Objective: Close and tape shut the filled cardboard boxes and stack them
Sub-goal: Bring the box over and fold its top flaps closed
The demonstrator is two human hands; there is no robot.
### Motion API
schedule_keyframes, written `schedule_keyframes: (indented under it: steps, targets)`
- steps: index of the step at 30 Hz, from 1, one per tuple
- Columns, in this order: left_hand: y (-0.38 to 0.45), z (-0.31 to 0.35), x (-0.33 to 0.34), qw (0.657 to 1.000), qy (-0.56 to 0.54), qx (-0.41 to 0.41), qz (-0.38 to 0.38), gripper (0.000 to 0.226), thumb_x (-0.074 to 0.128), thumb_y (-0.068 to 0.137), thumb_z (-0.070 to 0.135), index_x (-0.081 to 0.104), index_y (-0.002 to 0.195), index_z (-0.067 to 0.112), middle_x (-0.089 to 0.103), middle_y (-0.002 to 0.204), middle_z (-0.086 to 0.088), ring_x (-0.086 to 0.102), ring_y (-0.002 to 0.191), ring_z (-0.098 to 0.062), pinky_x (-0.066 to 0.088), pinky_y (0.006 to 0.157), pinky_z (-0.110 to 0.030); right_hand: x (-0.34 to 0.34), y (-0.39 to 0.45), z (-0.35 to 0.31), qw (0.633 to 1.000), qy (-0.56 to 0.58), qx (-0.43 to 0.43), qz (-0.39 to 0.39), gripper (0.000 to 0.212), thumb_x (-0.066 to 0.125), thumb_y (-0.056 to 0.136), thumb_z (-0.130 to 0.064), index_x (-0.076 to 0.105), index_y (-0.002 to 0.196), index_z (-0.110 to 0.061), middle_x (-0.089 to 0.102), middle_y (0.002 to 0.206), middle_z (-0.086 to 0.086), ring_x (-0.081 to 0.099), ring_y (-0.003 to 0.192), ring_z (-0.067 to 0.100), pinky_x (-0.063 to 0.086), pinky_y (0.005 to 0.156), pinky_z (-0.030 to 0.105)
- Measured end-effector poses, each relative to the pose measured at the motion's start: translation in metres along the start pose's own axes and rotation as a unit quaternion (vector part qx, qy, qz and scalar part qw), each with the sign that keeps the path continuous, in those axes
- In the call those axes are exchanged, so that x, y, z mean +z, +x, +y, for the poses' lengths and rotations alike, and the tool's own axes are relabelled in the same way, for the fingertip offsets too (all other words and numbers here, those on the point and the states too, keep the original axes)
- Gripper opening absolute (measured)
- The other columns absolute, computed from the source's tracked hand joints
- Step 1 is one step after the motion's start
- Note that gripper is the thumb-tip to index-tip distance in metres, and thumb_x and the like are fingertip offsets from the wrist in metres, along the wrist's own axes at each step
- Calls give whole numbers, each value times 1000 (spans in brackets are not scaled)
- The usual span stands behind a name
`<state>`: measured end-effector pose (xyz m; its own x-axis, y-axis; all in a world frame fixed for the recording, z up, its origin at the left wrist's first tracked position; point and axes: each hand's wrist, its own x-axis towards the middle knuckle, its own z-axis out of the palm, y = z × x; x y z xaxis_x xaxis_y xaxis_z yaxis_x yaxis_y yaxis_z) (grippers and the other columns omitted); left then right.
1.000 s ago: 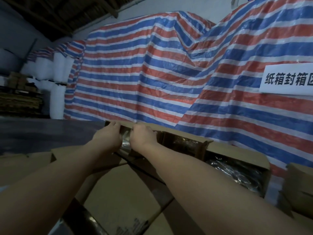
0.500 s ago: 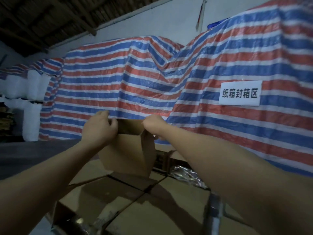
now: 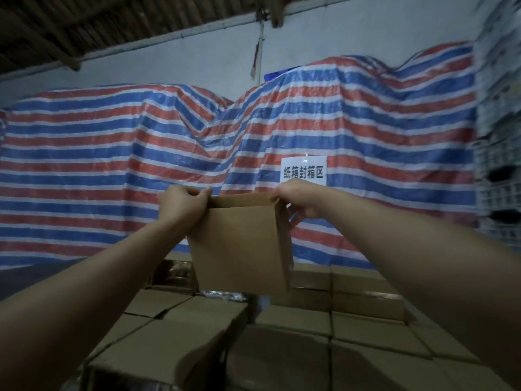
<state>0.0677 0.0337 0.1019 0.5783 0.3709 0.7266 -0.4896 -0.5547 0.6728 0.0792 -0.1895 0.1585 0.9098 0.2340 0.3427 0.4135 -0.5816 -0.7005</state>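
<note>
Head view. A small cardboard box (image 3: 239,249) is held aloft between both outstretched arms, above a field of stacked boxes (image 3: 352,334) and in front of a striped tarpaulin (image 3: 112,165). The left hand (image 3: 183,204) grasps the box at its upper left corner, fingers curled over the top edge; the right hand (image 3: 298,198) grasps the upper right corner, fingertips on the top edge and the thumb lower down beside the box's right side. The box thus hangs below and between the two hands, touching nothing beneath it.

The box is plain brown corrugated board, unprinted on the face turned toward the camera. That face is a broad, smooth panel, slightly tilted so its lower edge leans to the right. A narrow side panel shows along the right edge. The top appears open, with a darker strip of the inner far wall visible between the hands; whether anything lies inside cannot be told.

Below, the stacked boxes are of the same brown board, packed closely in rows. A glossy, plastic-wrapped content (image 3: 222,296) shows in a gap just under the held box. A white sign (image 3: 304,170) with dark characters hangs on the tarpaulin, just above the right hand.
</note>
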Motion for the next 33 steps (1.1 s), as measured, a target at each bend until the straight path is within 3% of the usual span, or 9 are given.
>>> schedule_keyframes:
  steps: [4,8,14,18,21,25,27,30,33]
  targets:
    - [-40,43,13,991,-109,-40,-60,37,49,100,44,71,82,21,70,81,1,65,80,-13,42,60,-24,-38,-58,23,1000,12,22,19,16,53,97,-16,65,89,-9,66,85,12,67,78,30,61,69,45]
    - [-86,85,22,956,-227,-134,-133,49,29,105,39,71,94,16,73,88,-4,67,83,-16,44,61,-26,-70,-119,45,998,20,52,15,20,49,94,-11,67,92,-5,67,78,12,68,75,31,62,76,50]
    - [-142,100,25,883,-294,-198,-309,29,64,89,32,66,111,14,74,82,-5,68,73,-19,55,68,-32,-99,-179,74,994,47,94,16,20,53,97,-15,68,90,-4,67,71,8,68,65,25,59,63,39]
    - [-170,102,37,853,-352,-215,-320,24,58,90,26,70,109,20,74,72,0,69,61,-15,55,59,-29,-108,-203,90,991,73,111,-8,26,53,100,-18,66,78,-9,64,60,3,65,53,18,56,55,33]
    - [-192,99,49,841,-365,-231,-326,18,60,88,26,77,84,19,73,71,-3,69,57,-17,57,54,-27,-106,-220,113,987,91,133,-23,34,52,101,-20,63,71,-11,60,56,2,62,49,16,54,53,32]
    - [-227,84,66,836,-362,-245,-333,21,65,88,30,75,85,12,73,76,-6,70,61,-17,56,54,-25,-89,-244,149,977,111,181,16,16,55,100,-24,62,97,-10,67,65,2,66,55,16,52,51,29]
    - [-245,74,73,834,-352,-268,-329,26,66,87,32,73,96,9,74,82,-9,71,67,-20,55,59,-29,-76,-255,169,973,117,196,25,19,59,98,-25,61,108,-10,70,76,4,69,65,17,55,55,31]
    - [-270,58,82,828,-326,-304,-340,29,63,89,34,73,96,9,74,85,-12,70,69,-22,53,66,-33,-53,-267,195,966,123,225,43,32,65,94,-28,62,122,-13,72,112,14,70,105,30,57,93,45]
    - [-281,47,87,831,-333,-309,-320,29,61,90,37,73,95,11,74,79,-11,71,65,-20,53,62,-31,-41,-273,207,951,183,235,79,38,72,88,-29,63,123,-18,73,114,16,69,109,35,53,101,54]
